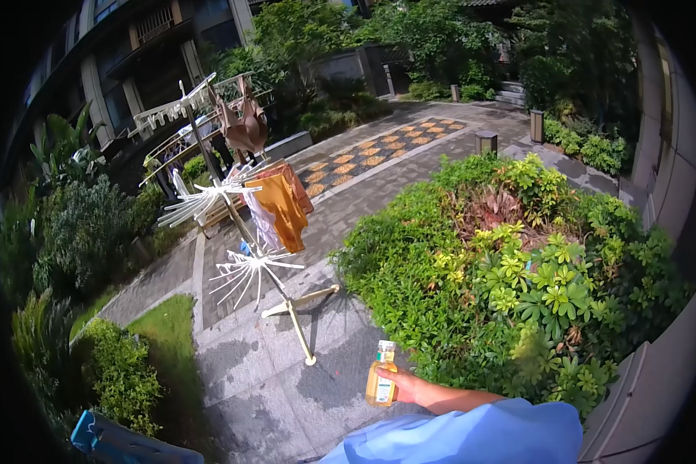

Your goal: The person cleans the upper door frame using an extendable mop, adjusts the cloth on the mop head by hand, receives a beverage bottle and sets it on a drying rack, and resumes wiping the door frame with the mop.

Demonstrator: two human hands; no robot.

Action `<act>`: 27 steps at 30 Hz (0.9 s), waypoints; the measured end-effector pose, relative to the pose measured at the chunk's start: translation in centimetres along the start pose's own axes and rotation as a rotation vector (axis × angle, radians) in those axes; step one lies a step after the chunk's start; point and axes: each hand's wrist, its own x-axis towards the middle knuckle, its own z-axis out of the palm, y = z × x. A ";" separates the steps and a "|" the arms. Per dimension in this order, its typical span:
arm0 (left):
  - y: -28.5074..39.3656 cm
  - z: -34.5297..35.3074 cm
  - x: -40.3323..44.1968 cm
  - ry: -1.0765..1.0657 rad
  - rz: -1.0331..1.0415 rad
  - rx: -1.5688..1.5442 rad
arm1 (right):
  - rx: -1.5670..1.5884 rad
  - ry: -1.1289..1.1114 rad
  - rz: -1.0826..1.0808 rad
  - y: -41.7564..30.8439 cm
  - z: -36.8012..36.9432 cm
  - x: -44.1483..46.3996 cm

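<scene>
My right hand (pixel 404 387) is wrapped round a clear glass bottle (pixel 382 384) of yellowish liquid, with a pale label and a light cap. It holds the bottle roughly upright at the lower middle, over the grey paving. A light blue sleeve covers part of that arm. My left hand does not show. Ahead stands a white drying rack (pixel 232 203) with radiating arms, bearing an orange cloth (pixel 284 214), a brown garment (pixel 243 124) and a pale cloth (pixel 261 222).
Green bushes (pixel 410 255) border the paving (pixel 263 371) on the right. A low shrub (pixel 116 371) grows at the lower left, near a blue object (pixel 124 442). The rack's feet (pixel 309 359) stand on the ground ahead. Short bollards (pixel 486 142) stand farther back.
</scene>
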 end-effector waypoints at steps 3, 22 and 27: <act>3.3 -1.1 -1.0 0.015 -0.038 -0.014 | -0.027 0.020 -0.013 0.8 0.8 0.1; 1.9 0.3 0.5 0.170 -0.016 -0.196 | -0.014 -0.032 -0.002 1.0 1.6 1.7; 1.4 0.3 -1.4 0.163 -0.068 -0.297 | -0.029 0.015 0.049 -0.5 2.3 1.3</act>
